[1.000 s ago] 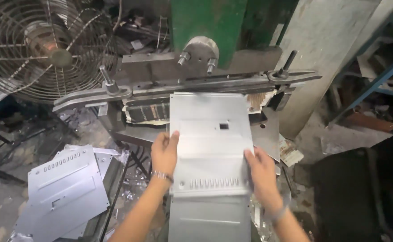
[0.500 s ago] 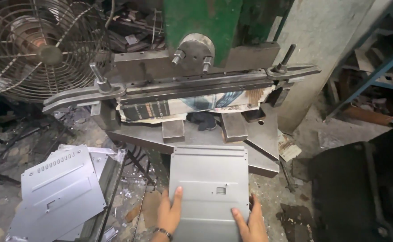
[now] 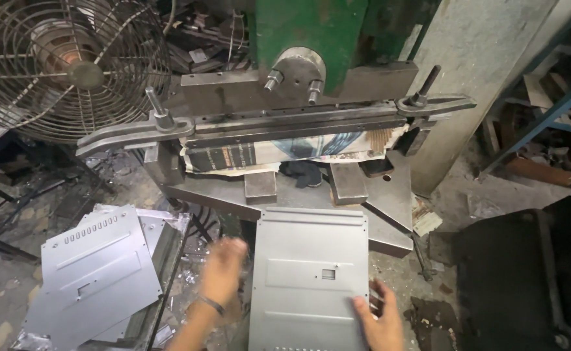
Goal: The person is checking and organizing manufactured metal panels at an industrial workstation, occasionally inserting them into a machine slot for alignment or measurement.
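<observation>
left hand [image 3: 224, 270] lifted off metal panel [image 3: 308, 273], open, blurred; right hand [image 3: 380, 318] flat on it.

I read dim, flat workshop light. The grey metal sheet [image 3: 308, 279] is the brightest surface, without glare. Left of it my left hand [image 3: 224, 270] is motion-blurred; deep shadow lies right of it. Edges bow slightly.

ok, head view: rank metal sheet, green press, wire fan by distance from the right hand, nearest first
1. Metal sheet: under the right hand, touching, centre bottom.
2. Green press: straight ahead, top centre.
3. Wire fan: top left, farthest.
</observation>
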